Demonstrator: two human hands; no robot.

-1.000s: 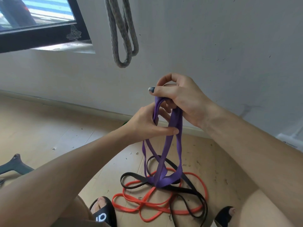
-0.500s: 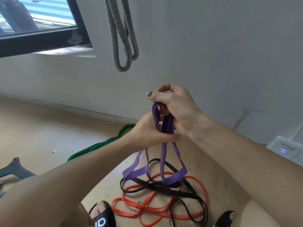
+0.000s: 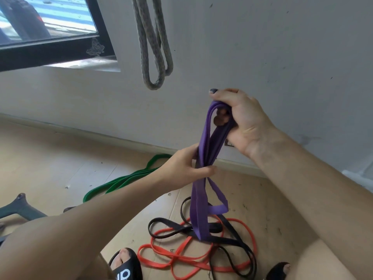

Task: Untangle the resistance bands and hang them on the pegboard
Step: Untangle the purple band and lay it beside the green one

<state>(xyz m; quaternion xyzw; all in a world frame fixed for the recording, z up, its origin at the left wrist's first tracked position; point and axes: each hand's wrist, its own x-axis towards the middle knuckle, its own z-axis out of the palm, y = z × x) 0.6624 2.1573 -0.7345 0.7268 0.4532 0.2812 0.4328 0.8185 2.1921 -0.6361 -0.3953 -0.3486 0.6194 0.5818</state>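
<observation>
A purple band (image 3: 203, 201) hangs doubled between my hands. My right hand (image 3: 242, 122) grips its top loops, held high near the wall. Lower down, my left hand (image 3: 185, 170) pinches the strands together at mid-length. The band's lower loops dangle onto a tangle of a black band (image 3: 236, 241) and an orange band (image 3: 181, 259) lying on the floor. A green band (image 3: 125, 179) lies apart on the floor to the left. No pegboard is in view.
A grey rope loop (image 3: 153, 57) hangs on the white wall (image 3: 262, 47) above my hands. A dark-framed window (image 3: 50, 37) is at upper left. My sandalled feet (image 3: 125, 265) flank the tangle. A dark metal leg (image 3: 22, 207) sits at far left.
My right hand has lifted the top of the purple band higher and my left hand has slid down the strands. The view has shifted, revealing the green band.
</observation>
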